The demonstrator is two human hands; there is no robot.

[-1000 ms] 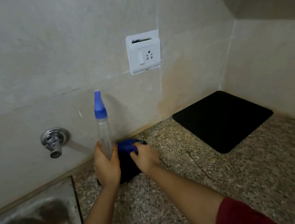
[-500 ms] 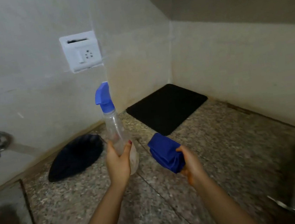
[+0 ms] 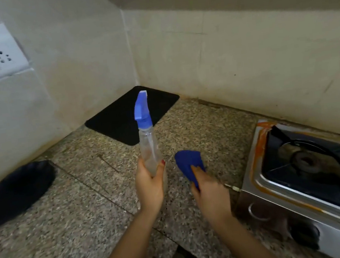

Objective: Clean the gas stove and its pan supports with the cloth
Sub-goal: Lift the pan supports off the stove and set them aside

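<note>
Hands meet at centre frame above the speckled countertop (image 3: 68, 214). I see the left hand (image 3: 150, 186) wrapped round the lower body of a clear spray bottle (image 3: 148, 144), upright, with its blue nozzle on top. Just to its right, the right hand (image 3: 210, 190) pinches a folded blue cloth (image 3: 187, 163) clear of the counter. At lower right sits the gas stove (image 3: 252, 174), with a black pan support (image 3: 281, 135) over the burner and orange stains on the rim. A black mat (image 3: 129, 116) lies in the far corner.
</note>
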